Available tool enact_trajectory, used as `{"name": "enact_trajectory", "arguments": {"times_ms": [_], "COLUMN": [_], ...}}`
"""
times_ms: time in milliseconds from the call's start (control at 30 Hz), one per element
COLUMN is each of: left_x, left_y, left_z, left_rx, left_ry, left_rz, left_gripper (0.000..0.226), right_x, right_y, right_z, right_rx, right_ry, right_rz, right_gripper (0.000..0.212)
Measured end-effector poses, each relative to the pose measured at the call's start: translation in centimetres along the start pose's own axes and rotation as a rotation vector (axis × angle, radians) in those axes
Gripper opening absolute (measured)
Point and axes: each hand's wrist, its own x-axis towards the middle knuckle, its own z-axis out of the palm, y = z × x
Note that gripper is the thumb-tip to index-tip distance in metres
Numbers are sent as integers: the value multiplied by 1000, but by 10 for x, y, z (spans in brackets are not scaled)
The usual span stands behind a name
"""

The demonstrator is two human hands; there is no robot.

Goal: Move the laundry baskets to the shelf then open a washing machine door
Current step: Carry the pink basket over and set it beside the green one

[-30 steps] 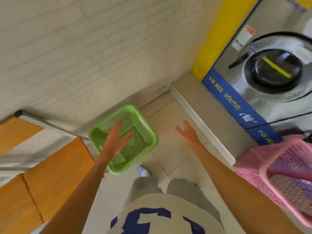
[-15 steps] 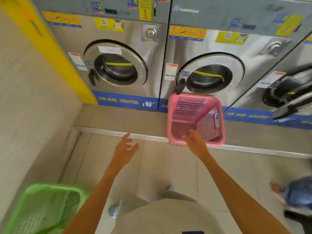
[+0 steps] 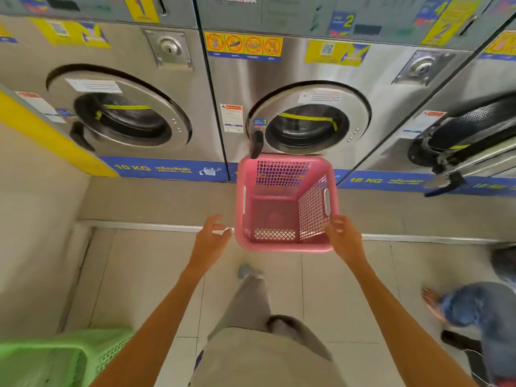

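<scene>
Both hands spread, left hand just beside pink basket, right hand at its corner; one-sided grab could tip it off the ledge.

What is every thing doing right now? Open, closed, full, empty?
pink basket: empty, upright
green basket: on the floor
left washer door: closed
middle washer door: closed
right washer door: open
left hand: open, holding nothing
right hand: at the basket's corner
</scene>
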Motion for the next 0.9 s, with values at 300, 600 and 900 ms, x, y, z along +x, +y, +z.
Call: {"name": "enact_trajectory", "arguments": {"times_ms": [300,600,900], "left_x": [109,219,213], "left_y": [-43,-86,-94], "left_z": [69,136,157], "left_rx": [56,68,40], "left_ry": [15,107,210], "left_rz": [-125,-170,-183], "left_gripper": [51,79,56], "right_x": [140,272,298], "right_y": [56,113,114], "right_z": [22,71,91], "right_rx": [-114,-209,-334], "right_ry": [68,10,34], "right_rz": [124,153,52], "right_gripper": [44,69,37]}}
